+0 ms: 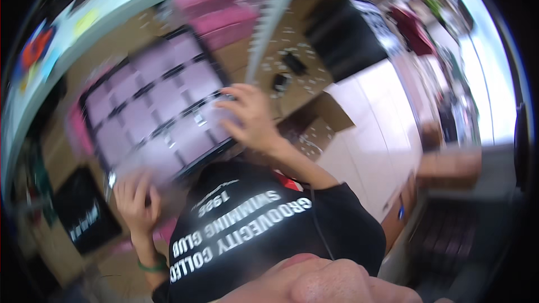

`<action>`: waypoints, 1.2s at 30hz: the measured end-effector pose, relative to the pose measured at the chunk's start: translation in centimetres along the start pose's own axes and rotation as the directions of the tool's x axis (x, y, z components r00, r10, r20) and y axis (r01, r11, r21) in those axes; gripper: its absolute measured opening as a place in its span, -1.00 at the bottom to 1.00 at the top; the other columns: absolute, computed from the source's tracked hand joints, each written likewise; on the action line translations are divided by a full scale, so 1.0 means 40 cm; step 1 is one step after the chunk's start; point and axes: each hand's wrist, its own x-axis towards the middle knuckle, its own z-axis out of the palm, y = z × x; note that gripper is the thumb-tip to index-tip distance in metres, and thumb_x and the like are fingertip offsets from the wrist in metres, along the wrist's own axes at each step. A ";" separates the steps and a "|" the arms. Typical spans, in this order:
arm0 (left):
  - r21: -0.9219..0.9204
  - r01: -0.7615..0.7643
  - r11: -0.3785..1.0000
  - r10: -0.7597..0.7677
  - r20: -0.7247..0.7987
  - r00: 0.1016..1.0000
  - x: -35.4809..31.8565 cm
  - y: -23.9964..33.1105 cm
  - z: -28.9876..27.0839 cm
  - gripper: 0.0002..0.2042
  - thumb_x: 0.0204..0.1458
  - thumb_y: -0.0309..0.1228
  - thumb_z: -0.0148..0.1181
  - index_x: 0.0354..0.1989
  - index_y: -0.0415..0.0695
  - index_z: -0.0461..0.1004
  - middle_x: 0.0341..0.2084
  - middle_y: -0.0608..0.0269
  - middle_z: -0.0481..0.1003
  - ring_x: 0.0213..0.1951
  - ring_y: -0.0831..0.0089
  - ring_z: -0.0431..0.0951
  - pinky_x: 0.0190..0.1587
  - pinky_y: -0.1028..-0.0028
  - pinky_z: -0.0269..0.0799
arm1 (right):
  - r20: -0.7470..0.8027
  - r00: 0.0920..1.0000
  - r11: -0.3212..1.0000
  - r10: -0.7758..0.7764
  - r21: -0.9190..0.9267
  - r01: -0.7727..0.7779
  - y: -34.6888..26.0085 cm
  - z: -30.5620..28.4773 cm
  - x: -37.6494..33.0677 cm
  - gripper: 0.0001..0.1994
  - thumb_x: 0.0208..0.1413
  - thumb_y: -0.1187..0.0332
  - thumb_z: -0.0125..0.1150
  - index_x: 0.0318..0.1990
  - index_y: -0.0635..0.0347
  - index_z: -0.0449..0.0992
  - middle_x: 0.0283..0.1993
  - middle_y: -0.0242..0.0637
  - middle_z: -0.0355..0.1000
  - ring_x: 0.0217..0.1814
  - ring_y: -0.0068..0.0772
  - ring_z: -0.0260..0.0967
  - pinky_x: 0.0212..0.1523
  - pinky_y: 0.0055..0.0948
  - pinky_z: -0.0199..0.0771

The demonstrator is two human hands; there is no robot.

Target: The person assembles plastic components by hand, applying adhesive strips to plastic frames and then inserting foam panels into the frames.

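A black-framed panel (182, 87) with pale pink sections and dark dividing bars lies tilted in front of me. A few small whitish pieces (197, 116) sit along one of its dark bars. My right hand (250, 115) reaches over the panel's right edge, fingers spread and bent, tips over its surface. Close to the near left corner is my left hand (136, 202), its fingers raised and apart, the thumb off to the side. Just above those fingertips shows a blurred, pale, see-through patch (146, 169); I cannot tell whether they touch it.
Pink packs (216, 14) lie beyond the panel. To the right are an open cardboard box (317, 123), small white scraps on brown board, and a black bag (342, 36). Another black pack (87, 210) lies at the left. A pale metal upright (269, 22) stands near the panel.
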 end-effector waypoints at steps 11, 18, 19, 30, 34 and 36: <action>-0.041 -0.129 0.991 0.135 0.271 0.953 0.042 0.048 0.030 -0.53 0.01 -0.24 0.31 0.07 -0.23 0.50 -0.05 0.05 0.45 -0.02 0.06 0.41 0.08 0.16 0.27 | -0.028 0.914 0.909 0.405 0.122 -0.399 -0.010 0.028 -0.061 -0.30 -0.09 0.13 0.43 0.27 -0.07 0.32 0.40 -0.08 0.07 0.54 0.12 -0.23 0.47 0.30 -0.41; -0.034 -0.166 0.986 0.169 0.233 0.958 0.048 0.037 0.028 -0.56 0.02 -0.24 0.31 0.04 -0.23 0.52 -0.09 0.08 0.46 -0.06 0.10 0.42 0.03 0.21 0.31 | -0.019 0.903 0.903 0.429 0.037 -0.428 -0.018 0.048 -0.050 -0.33 -0.01 0.12 0.38 0.29 -0.05 0.31 0.42 -0.09 0.06 0.57 0.11 -0.30 0.46 0.34 -0.48; -0.031 -0.159 0.987 0.162 0.232 0.959 0.044 0.035 0.026 -0.56 0.02 -0.24 0.31 0.04 -0.23 0.52 -0.09 0.08 0.46 -0.06 0.10 0.42 0.03 0.21 0.31 | 0.021 0.906 0.901 0.423 0.095 -0.423 -0.025 0.054 -0.044 -0.33 -0.02 0.14 0.39 0.28 -0.04 0.30 0.40 -0.09 0.08 0.57 0.12 -0.30 0.45 0.38 -0.51; 0.306 0.323 0.896 -0.310 -0.091 0.946 -0.050 -0.008 -0.047 -0.52 0.14 -0.40 0.20 0.24 -0.23 0.32 0.19 -0.04 0.31 0.19 0.03 0.34 0.23 0.18 0.23 | 0.055 0.876 0.873 0.480 0.067 -0.482 -0.032 0.033 -0.057 -0.36 0.05 0.10 0.32 0.31 -0.07 0.30 0.42 -0.16 0.09 0.57 0.08 -0.26 0.47 0.34 -0.46; 0.013 0.630 0.777 -0.621 -0.152 0.769 -0.131 -0.107 -0.031 -0.23 0.11 -0.26 0.29 0.44 -0.17 0.02 0.37 -0.08 0.12 0.34 0.06 0.19 0.36 0.17 0.05 | 0.067 0.885 0.885 0.460 0.042 -0.463 -0.010 0.042 -0.048 -0.33 0.03 0.08 0.34 0.32 -0.09 0.28 0.43 -0.18 0.08 0.57 0.09 -0.28 0.47 0.34 -0.46; -0.479 0.689 0.544 -0.755 0.078 0.651 -0.135 -0.116 -0.028 -0.18 0.13 -0.24 0.30 0.46 -0.17 -0.06 0.38 -0.15 0.10 0.38 0.12 0.14 0.41 0.22 -0.06 | 0.080 0.885 0.884 0.458 0.058 -0.463 -0.007 0.046 -0.043 -0.31 0.02 0.08 0.35 0.33 -0.10 0.27 0.44 -0.19 0.07 0.58 0.09 -0.28 0.47 0.34 -0.46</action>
